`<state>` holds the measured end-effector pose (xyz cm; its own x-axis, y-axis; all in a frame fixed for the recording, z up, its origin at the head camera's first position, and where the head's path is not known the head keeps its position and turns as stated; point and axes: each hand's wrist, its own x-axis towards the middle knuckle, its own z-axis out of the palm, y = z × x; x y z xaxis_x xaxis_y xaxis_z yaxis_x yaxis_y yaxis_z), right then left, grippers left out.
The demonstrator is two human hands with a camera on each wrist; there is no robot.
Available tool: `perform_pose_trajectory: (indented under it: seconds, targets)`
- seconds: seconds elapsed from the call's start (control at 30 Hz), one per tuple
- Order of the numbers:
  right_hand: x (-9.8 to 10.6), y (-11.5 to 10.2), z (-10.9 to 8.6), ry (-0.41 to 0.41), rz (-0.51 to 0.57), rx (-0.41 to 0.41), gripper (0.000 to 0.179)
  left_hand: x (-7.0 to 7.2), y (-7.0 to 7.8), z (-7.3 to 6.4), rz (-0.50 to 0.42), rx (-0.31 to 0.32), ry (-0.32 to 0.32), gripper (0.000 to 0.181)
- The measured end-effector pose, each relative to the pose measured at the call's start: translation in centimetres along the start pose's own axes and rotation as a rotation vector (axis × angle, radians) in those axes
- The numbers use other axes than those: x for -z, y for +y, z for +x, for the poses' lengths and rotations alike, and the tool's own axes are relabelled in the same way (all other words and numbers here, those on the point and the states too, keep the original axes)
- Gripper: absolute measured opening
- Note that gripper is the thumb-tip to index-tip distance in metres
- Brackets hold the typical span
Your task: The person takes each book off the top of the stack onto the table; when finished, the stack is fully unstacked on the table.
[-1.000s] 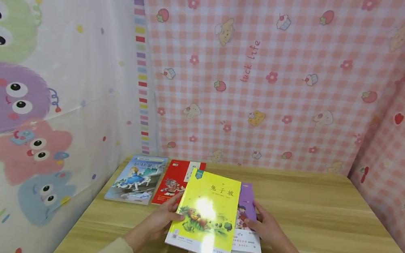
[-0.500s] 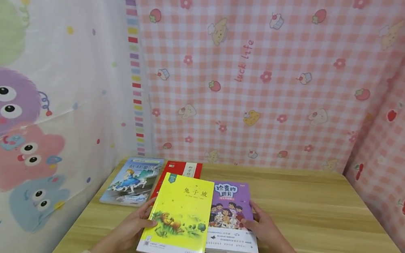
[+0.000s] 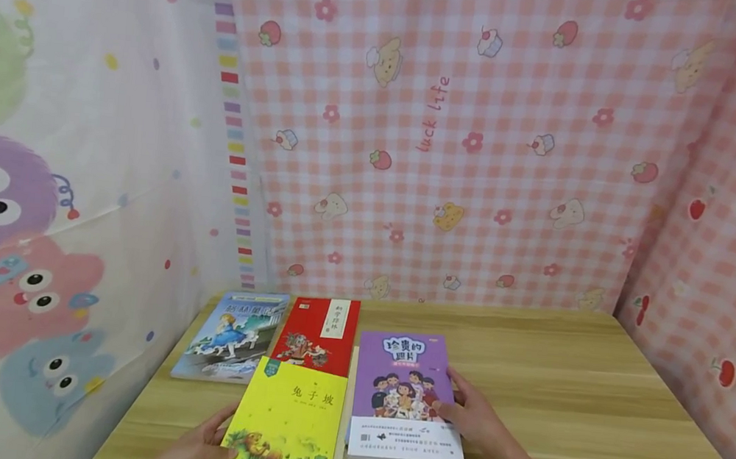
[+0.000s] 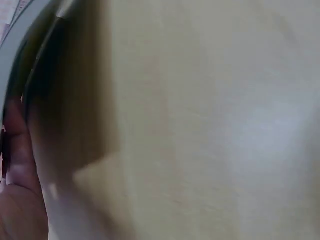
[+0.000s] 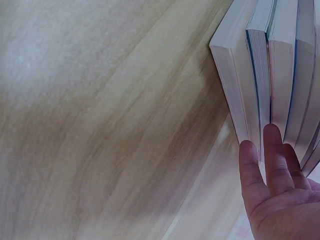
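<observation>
My left hand (image 3: 203,450) holds a yellow paperback book (image 3: 285,428) by its left side, thumb on the cover and the other fingers underneath. In the left wrist view the fingers (image 4: 20,155) reach up under the book's dark curved edge. The book's lower end is cut off by the head view's bottom border. A purple book (image 3: 401,380) with cartoon children lies on top of a stack. At its right side is my right hand (image 3: 478,425), thumb over the cover. The right wrist view shows its straight fingers (image 5: 276,165) against the edges of the stacked books (image 5: 282,65).
A blue book (image 3: 231,334) with a girl on its cover lies at the table's back left. Beside it is a red book (image 3: 318,335), its lower part overlapped by the yellow one. Bare wooden table (image 3: 545,394) extends to the right. Patterned curtains (image 3: 480,174) stand behind and at both sides.
The left hand has carried the yellow book from over the stack leftwards and nearer the body, uncovering the purple book and more of the red one. The right hand stays at the stack.
</observation>
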<state>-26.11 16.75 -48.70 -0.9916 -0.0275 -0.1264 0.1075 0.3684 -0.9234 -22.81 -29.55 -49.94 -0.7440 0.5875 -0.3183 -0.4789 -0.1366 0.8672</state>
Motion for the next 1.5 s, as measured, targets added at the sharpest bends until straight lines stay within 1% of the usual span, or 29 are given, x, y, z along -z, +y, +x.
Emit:
perform_pose_trajectory:
  seconds: [0.03, 0.1, 0.23, 0.33, 0.4, 0.47, 0.57, 0.67, 0.73, 0.77, 0.8, 0.93, 0.97, 1.0, 1.07, 1.1, 1.17, 1.2, 1.27, 1.3, 1.33, 1.4, 1.43, 1.5]
  targets:
    - [0.0, 0.0, 0.0, 0.001, -0.003, -0.003, 0.072, 0.3, -0.3, -0.2, 0.001, 0.013, -0.007, 0.098]
    - [0.0, -0.1, -0.1, 0.000, -0.007, -0.001, 0.072, 0.9, -0.8, -0.4, 0.020, 0.017, -0.003, 0.099]
    - [-0.1, -0.2, -0.2, 0.003, -0.010, -0.001, 0.073, 1.6, -1.6, -0.6, 0.060, -0.009, 0.019, 0.098]
    - [-0.2, -0.2, -0.2, -0.002, -0.003, 0.006, 0.073, 1.8, -2.2, -0.7, -0.016, -0.006, -0.012, 0.094]
    - [-0.2, -0.1, -0.2, -0.002, 0.000, 0.009, 0.073, 1.9, -2.4, -0.7, -0.083, -0.002, -0.054, 0.091]
    - [-0.2, -0.1, -0.1, -0.002, -0.010, 0.005, 0.073, 1.9, -2.7, -0.7, -0.147, 0.009, -0.079, 0.091]
    - [0.0, 0.1, 0.0, -0.002, -0.025, 0.000, 0.074, 1.9, -2.8, -0.8, -0.160, 0.009, -0.074, 0.094]
    - [0.0, 0.1, 0.0, -0.006, -0.032, -0.002, 0.074, 1.8, -3.0, -0.9, -0.164, 0.025, -0.039, 0.099]
    - [0.0, 0.2, 0.1, -0.008, -0.030, -0.002, 0.074, 1.5, -3.1, -1.1, -0.163, 0.032, -0.036, 0.098]
    - [0.0, 0.2, 0.1, -0.009, -0.018, 0.003, 0.074, 1.4, -3.0, -1.1, -0.157, 0.036, -0.024, 0.099]
    - [0.0, 0.2, 0.1, -0.009, -0.015, 0.003, 0.074, 1.2, -2.9, -1.1, -0.120, 0.036, 0.003, 0.099]
    - [0.0, 0.3, 0.0, -0.006, 0.020, 0.014, 0.074, 0.9, -2.6, -1.0, -0.008, 0.037, 0.071, 0.098]
    - [0.0, 0.3, 0.0, -0.008, 0.030, 0.023, 0.074, 0.9, -2.5, -0.9, 0.031, 0.043, 0.101, 0.098]
    - [0.0, 0.3, 0.0, -0.010, 0.028, 0.028, 0.074, 1.0, -2.5, -0.9, 0.062, 0.045, 0.109, 0.098]
    - [-0.1, 0.4, 0.1, -0.009, 0.042, 0.035, 0.074, 0.9, -2.4, -0.8, 0.086, 0.054, 0.124, 0.097]
    - [-0.2, 0.4, 0.1, -0.010, 0.045, 0.038, 0.074, 0.8, -2.2, -0.7, 0.121, 0.056, 0.138, 0.094]
    - [-0.2, 0.4, 0.1, -0.011, 0.045, 0.038, 0.074, 0.4, -1.8, -0.5, 0.235, 0.060, 0.209, 0.088]
    - [-0.2, 0.4, 0.0, -0.009, 0.043, 0.033, 0.073, 0.2, -1.6, -0.4, 0.310, 0.057, 0.259, 0.085]
    - [-0.1, 0.3, 0.0, -0.007, 0.037, 0.028, 0.073, -0.2, -0.9, 0.0, 0.482, 0.069, 0.397, 0.079]
    - [-0.1, 0.3, 0.0, -0.007, 0.033, 0.028, 0.073, -0.4, -0.6, 0.2, 0.557, 0.080, 0.464, 0.077]
    - [-0.1, 0.2, 0.0, -0.008, 0.027, 0.029, 0.074, -0.7, -0.3, 0.4, 0.611, 0.092, 0.528, 0.074]
    - [0.0, 0.1, 0.0, -0.008, 0.033, 0.024, 0.075, -1.1, 0.3, 0.8, 0.668, 0.093, 0.609, 0.070]
    - [0.0, 0.1, 0.0, -0.009, 0.036, 0.022, 0.075, -1.3, 0.6, 0.9, 0.669, 0.086, 0.624, 0.068]
    - [0.0, 0.1, 0.0, -0.010, 0.039, 0.018, 0.076, -1.5, 1.0, 1.2, 0.650, 0.064, 0.631, 0.067]
